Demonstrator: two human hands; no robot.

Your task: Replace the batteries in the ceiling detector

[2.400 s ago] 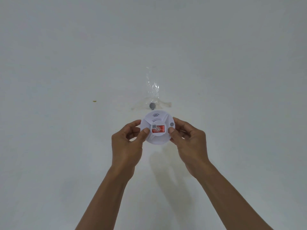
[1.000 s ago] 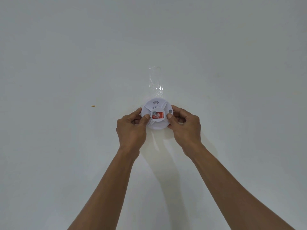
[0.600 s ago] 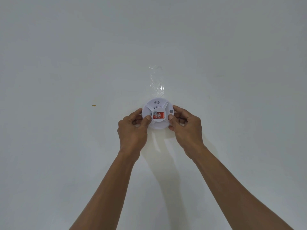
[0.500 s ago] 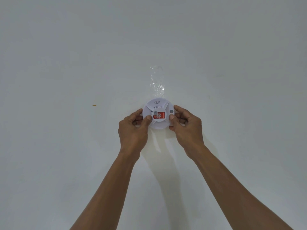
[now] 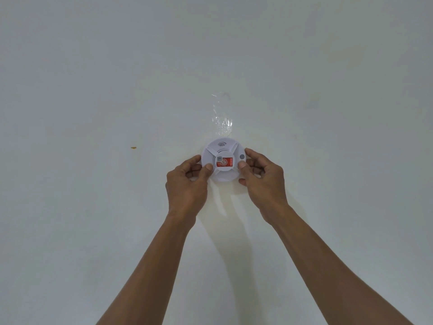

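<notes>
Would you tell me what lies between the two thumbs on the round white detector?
Head view: the detector's red label sits between them.

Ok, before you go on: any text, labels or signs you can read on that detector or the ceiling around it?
No words readable.
Detector, upper face: an embossed sound-wave sign, arcs only.
Red sticker: white circular logo, lettering too blurred to read.
Small square code beside it: too small to read.
Ceiling and clear tape: no text.
</notes>
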